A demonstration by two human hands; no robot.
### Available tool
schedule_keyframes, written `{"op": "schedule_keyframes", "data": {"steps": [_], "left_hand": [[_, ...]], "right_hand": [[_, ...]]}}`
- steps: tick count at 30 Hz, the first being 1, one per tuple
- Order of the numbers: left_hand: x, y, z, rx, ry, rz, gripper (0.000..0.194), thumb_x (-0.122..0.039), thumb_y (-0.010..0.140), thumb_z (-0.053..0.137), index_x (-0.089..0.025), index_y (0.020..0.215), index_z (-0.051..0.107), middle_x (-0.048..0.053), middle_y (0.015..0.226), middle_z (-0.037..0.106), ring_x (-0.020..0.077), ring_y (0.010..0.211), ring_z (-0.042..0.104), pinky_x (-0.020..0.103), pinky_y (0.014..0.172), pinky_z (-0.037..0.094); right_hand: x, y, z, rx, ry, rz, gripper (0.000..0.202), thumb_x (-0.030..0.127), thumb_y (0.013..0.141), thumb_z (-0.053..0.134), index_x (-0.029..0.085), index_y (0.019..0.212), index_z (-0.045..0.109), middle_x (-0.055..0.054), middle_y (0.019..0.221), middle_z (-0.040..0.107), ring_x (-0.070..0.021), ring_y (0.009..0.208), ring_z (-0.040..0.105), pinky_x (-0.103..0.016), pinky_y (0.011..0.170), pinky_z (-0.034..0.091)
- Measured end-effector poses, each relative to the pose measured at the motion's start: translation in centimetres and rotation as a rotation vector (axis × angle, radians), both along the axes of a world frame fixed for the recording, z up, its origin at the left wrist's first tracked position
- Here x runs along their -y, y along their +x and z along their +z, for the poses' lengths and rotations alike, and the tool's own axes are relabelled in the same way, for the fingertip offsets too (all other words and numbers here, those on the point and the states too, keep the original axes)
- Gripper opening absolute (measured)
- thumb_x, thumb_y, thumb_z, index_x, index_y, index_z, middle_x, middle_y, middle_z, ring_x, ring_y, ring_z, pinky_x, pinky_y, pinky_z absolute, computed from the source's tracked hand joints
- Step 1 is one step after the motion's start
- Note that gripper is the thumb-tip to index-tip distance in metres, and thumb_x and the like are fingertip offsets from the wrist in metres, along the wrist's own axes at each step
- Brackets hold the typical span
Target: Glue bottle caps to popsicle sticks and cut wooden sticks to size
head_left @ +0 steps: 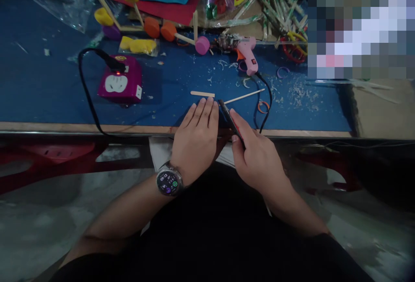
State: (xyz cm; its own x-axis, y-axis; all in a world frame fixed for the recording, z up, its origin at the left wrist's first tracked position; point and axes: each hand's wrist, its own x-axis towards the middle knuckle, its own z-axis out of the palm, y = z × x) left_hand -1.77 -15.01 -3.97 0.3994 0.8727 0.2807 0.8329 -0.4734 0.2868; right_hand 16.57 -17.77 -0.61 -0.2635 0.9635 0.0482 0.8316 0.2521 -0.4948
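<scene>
My left hand [198, 132] lies flat on the blue tabletop with its fingers stretched out side by side. Just past its fingertips is a short flat wooden craft stick [202, 94], rounded at its left end; whether the fingertips touch it I cannot tell. In my right hand [259, 154] is a dark, narrow cutter knife [229, 117] with some red on it, the index finger stretched along it. The knife's tip points away from me, close to the left end of a thin wooden stick [244, 96] that slants up to the right.
A pink glue gun [249, 55] lies behind, its black cord looping down to the table edge. A magenta power adapter [119, 81] with a plugged-in cable stands left. Farther back are sticks with coloured caps [168, 31], plastic bags and scissors [295, 47]. An orange ring [263, 107] lies right.
</scene>
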Motion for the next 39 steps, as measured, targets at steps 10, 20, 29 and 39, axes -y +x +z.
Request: {"op": "schedule_keyframes", "data": {"steps": [10, 20, 29, 39], "left_hand": [[0.0, 0.0, 0.0, -0.023, -0.006, 0.011, 0.063, -0.024, 0.111, 0.047, 0.005, 0.167, 0.044, 0.029, 0.174, 0.045, 0.0399, 0.166, 0.043, 0.058, 0.139, 0.036], [0.1, 0.0, 0.0, 0.004, -0.015, 0.013, 0.064, -0.023, 0.11, 0.048, 0.005, 0.167, 0.043, 0.03, 0.174, 0.044, 0.0405, 0.167, 0.041, 0.06, 0.14, 0.035], [0.0, 0.0, 0.1, 0.016, -0.035, 0.011, 0.065, -0.029, 0.111, 0.049, 0.003, 0.168, 0.043, 0.03, 0.175, 0.043, 0.04, 0.167, 0.041, 0.06, 0.14, 0.034], [0.0, 0.1, 0.1, -0.005, -0.025, 0.006, 0.073, -0.04, 0.112, 0.056, 0.007, 0.167, 0.043, 0.032, 0.174, 0.043, 0.043, 0.166, 0.042, 0.061, 0.139, 0.035]], "right_hand": [[-0.3, 0.3, -0.1, 0.028, 0.05, -0.003, 0.063, 0.021, 0.11, 0.044, 0.02, 0.173, 0.043, -0.019, 0.146, 0.076, -0.0313, 0.107, 0.081, -0.049, 0.093, 0.069], [-0.3, 0.4, 0.0, -0.003, 0.027, -0.008, 0.06, 0.024, 0.112, 0.042, 0.018, 0.171, 0.045, -0.018, 0.155, 0.071, -0.0319, 0.112, 0.081, -0.052, 0.096, 0.069], [-0.5, 0.7, 0.2, -0.056, -0.017, -0.016, 0.06, 0.021, 0.11, 0.044, 0.016, 0.17, 0.048, -0.017, 0.158, 0.07, -0.0331, 0.126, 0.079, -0.053, 0.107, 0.067], [-0.6, 1.3, -0.1, -0.095, 0.004, -0.014, 0.058, 0.023, 0.111, 0.045, 0.02, 0.168, 0.051, -0.011, 0.163, 0.067, -0.0319, 0.131, 0.077, -0.053, 0.11, 0.065]]}}
